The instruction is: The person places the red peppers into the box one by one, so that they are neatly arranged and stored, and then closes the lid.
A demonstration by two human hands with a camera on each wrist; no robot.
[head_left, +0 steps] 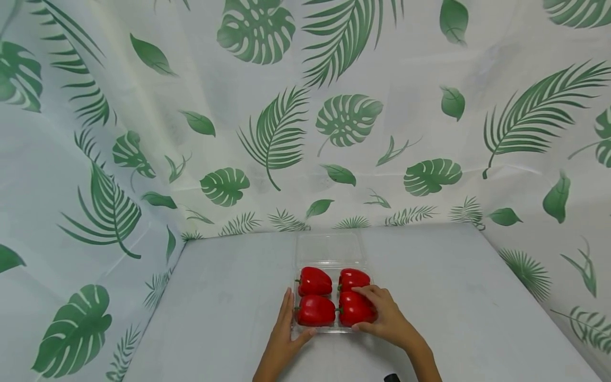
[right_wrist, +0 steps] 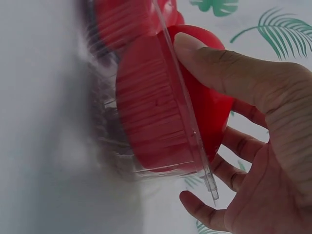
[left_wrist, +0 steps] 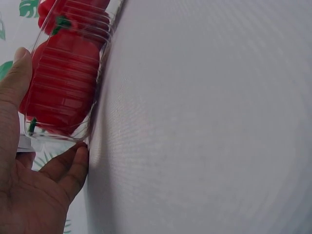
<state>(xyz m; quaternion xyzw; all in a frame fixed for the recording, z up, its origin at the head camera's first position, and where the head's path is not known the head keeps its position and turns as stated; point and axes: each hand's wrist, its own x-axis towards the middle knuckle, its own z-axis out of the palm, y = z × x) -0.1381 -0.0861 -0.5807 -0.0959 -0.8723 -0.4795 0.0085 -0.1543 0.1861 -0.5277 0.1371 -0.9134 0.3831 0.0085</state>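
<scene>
Red bell peppers (head_left: 316,311), four of them, lie two by two inside a clear plastic clamshell (head_left: 329,330) on the surface (head_left: 215,297), stems toward our left. At that side our left hand (head_left: 282,337) is spread wide, fingers straight along the end wall, thumb at the near edge; we do best with a light touch here, bracing the thin plastic without bowing it. Next comes the left pair, one behind the other, with the lid (head_left: 329,248) lying open past the far edge, so any push should spare the hinge. Farther right, our right hand (head_left: 389,321) is narrowed round the near-right pepper (head_left: 355,309), its thumb above the rim. To seat that one well, we judge, we should lower it squarely, guard its stem (head_left: 338,310) from jabbing its neighbour, and loosen without nudging the far-right pepper (head_left: 354,278).
</scene>
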